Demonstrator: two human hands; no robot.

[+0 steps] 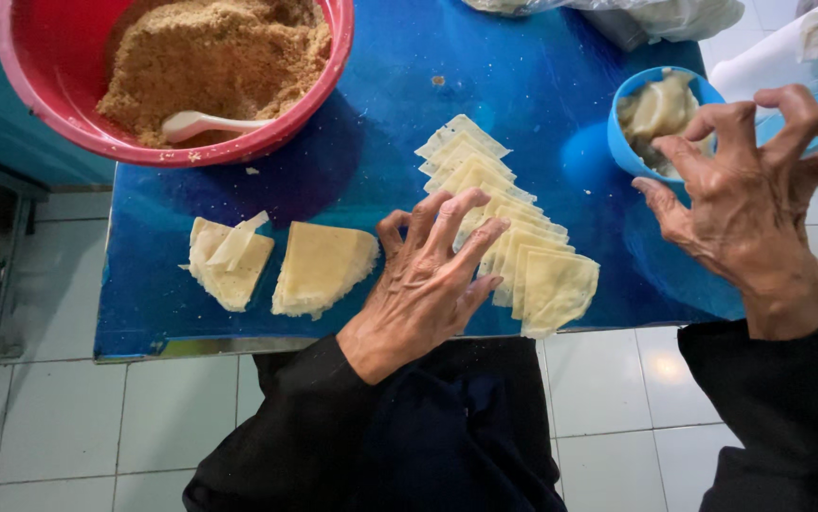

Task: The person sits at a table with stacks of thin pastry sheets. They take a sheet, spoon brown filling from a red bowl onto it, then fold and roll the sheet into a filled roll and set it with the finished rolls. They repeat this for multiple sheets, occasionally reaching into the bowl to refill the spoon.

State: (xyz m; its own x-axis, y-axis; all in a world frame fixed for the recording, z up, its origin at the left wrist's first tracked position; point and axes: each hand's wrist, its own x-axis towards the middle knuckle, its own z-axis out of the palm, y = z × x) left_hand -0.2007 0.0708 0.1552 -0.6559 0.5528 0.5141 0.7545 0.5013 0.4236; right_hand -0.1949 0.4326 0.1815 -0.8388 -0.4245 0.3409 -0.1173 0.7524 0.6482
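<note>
On the blue table [542, 85], left hand [428, 275] spread over wrappers [523, 256]; right hand [750, 199] seemingly empty, fingers curled.

— What lies under the left hand [425, 284]?
— A fanned row of thin, pale yellow wrapper sheets [508, 242], overlapping like shingles, flat on the blue bench [371, 142]; the fingers [456, 223] rest on its middle.
— And by the right hand [750, 204]?
— A small blue cup [629, 142] of pale paste, upright, just beside it.

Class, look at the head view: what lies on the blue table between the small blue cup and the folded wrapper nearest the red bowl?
Between the blue cup and that folded wrapper lie another folded wrapper, the left hand and a fanned row of wrappers.
</note>
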